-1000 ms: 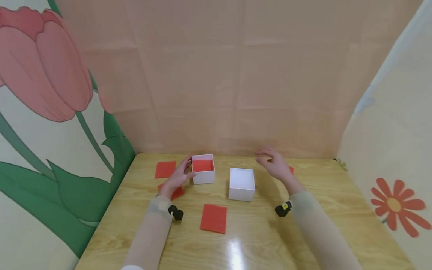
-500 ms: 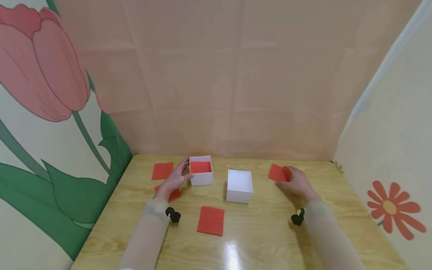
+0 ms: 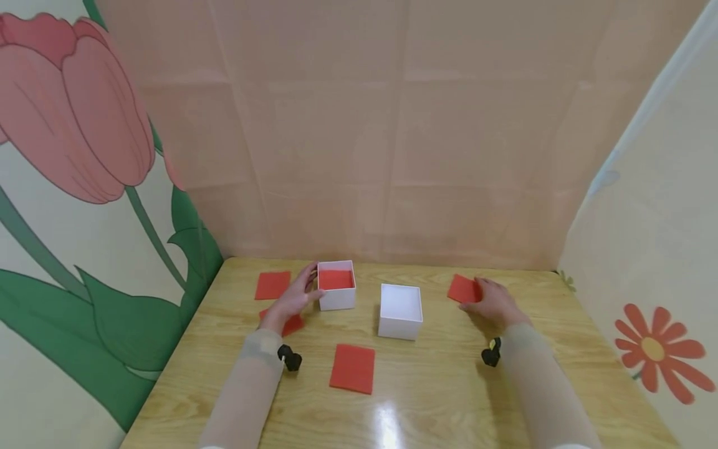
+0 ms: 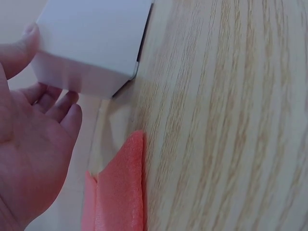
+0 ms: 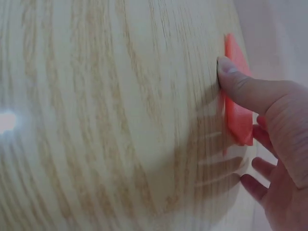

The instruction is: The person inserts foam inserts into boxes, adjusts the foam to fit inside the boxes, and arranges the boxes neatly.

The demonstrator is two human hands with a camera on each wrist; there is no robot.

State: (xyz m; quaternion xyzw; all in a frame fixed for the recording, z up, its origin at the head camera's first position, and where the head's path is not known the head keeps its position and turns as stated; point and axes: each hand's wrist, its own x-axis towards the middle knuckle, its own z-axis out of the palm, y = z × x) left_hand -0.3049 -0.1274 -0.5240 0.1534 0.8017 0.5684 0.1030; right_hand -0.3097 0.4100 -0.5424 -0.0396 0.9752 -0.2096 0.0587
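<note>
My left hand (image 3: 293, 299) holds the left side of a white open-top box (image 3: 338, 300), its thumb at the near corner and its fingers toward the back. Inside that box lies a red cloth (image 3: 336, 279). In the left wrist view the hand (image 4: 36, 139) touches the box (image 4: 94, 38) with thumb and fingertips. At the right, my right hand (image 3: 495, 302) grips a red folded cloth (image 3: 462, 288) lying flat on the table. The right wrist view has the thumb over the near edge of the cloth (image 5: 239, 110), the other fingers at its side, partly hidden.
A second white box (image 3: 400, 321) stands right of the first, with no red inside. Red cloths lie at the back left (image 3: 273, 285), partly under the left wrist (image 3: 293, 324), and near the front middle (image 3: 352, 368). A fabric backdrop (image 3: 364, 156) rises behind the table.
My right hand has moved right and down from above the table onto the red cloth at the right, then stayed there. My left hand has kept its place at the box.
</note>
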